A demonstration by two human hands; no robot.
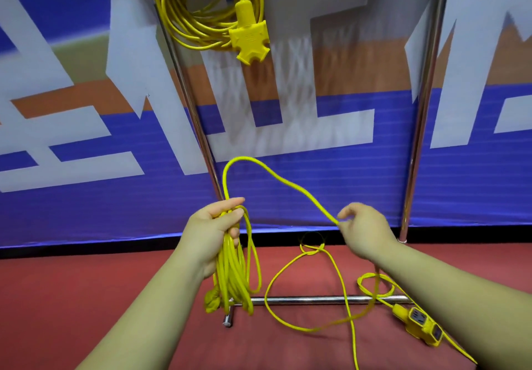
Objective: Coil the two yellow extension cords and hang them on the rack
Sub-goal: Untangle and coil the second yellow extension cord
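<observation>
In front of the rack (302, 300), the left hand (214, 230) had its grip clamped on the coiled cord (230, 271); the right hand (367, 227) pinched its loose strand (302, 192).

Hanging cord (201, 28): bright yellow all over, socket head (250, 38) same yellow.
Second cord (234, 277): same plain yellow, bundle and loose loops alike.
Socket block (417, 322): yellow body, grey outlet faces.
Rack (421, 116): shiny silver metal.
Banner (359, 174): blue-violet ground, big white letter shapes, orange band, greenish patch upper left, fine horizontal lines across blue part.
Black strip (460, 236) under banner.
Floor (115, 283): plain dull red.
</observation>
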